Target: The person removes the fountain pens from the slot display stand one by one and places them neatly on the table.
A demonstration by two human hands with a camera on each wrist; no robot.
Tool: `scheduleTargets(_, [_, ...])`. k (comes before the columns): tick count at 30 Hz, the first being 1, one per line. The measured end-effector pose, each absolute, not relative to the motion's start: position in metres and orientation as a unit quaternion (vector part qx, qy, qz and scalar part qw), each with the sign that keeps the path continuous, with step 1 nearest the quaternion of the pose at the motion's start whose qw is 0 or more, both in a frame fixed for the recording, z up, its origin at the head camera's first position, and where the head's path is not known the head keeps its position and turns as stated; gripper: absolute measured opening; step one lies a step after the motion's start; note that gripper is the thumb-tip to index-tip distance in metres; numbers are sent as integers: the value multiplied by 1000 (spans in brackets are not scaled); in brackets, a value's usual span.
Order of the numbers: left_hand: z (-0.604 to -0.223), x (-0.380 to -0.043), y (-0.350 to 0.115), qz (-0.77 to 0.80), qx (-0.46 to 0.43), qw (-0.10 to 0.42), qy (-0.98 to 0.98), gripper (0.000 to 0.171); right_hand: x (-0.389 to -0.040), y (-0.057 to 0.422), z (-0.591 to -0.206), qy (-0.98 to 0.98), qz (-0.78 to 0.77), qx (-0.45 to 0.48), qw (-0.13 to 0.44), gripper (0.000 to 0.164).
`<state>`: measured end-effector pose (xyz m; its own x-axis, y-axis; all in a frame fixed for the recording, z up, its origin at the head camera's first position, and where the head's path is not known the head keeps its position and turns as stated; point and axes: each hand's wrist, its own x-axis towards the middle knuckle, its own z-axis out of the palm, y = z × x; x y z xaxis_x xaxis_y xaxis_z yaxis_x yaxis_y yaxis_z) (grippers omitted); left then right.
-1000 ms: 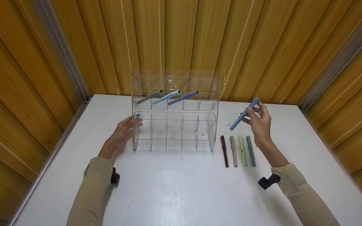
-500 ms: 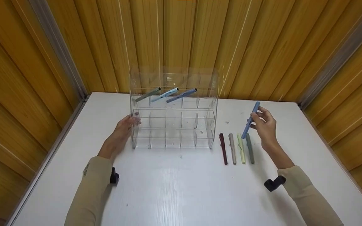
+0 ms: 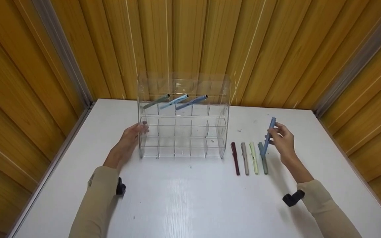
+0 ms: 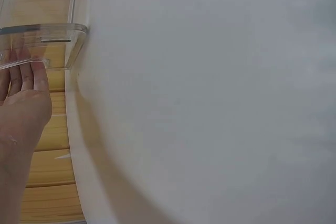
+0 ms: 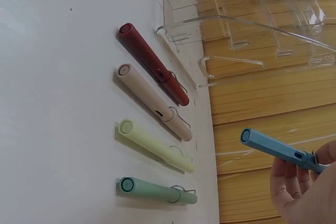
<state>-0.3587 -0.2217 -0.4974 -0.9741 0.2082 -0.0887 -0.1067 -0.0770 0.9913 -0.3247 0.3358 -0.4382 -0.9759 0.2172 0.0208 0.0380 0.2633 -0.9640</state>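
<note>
My right hand (image 3: 283, 141) pinches a blue pen (image 3: 272, 125) between thumb and fingers. The pen slants, its lower end overlapping the grey-green pen (image 3: 265, 167) in the head view. That pen lies on the table in a row with a yellow-green pen (image 5: 155, 145), a beige pen (image 5: 152, 100) and a dark red pen (image 5: 152, 62). At the left side of a clear acrylic pen rack (image 3: 183, 138), my left hand (image 3: 127, 140) rests with fairly straight fingers, partly seen through the plastic. Three pens lean in the rack's top row: dark green (image 3: 156, 101), light blue (image 3: 174, 101) and blue (image 3: 192, 102).
The rack stands on a white table (image 3: 164, 201) toward its back edge, its lower rows divided into small compartments. Yellow wood-patterned panels (image 3: 190, 39) rise behind and on both sides. Black cameras (image 3: 293, 198) sit at the wrists.
My right hand has moved right and toward me with the blue pen, which has turned more upright and come over the grey-green pen. My left hand stays at the rack.
</note>
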Motion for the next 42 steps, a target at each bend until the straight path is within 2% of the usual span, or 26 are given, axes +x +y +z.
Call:
scheduleTargets(8, [-497, -358, -222, 739, 35, 109, 664, 69, -324, 343, -446, -810, 577, -92, 45, 53])
scheduleTargets(16, [-501, -361, -223, 729, 70, 87, 676, 56, -324, 352, -458, -820, 563, -92, 29, 55])
scheduleTargets(25, [-499, -360, -221, 732, 60, 95, 672, 62, -325, 363, -468, -837, 538, -102, 19, 55])
scheduleTargets(32, [-499, -364, -218, 732, 60, 85, 673, 43, -324, 373, -478, -843, 527, -101, 25, 52])
scheduleTargets(39, [-499, -362, -219, 723, 60, 87, 683, 48, -322, 379, -489, -864, 495, -93, 2, 54])
scheduleTargets(42, [-500, -362, -220, 722, 63, 83, 684, 45, -322, 381, -492, -878, 471, -78, -14, 56])
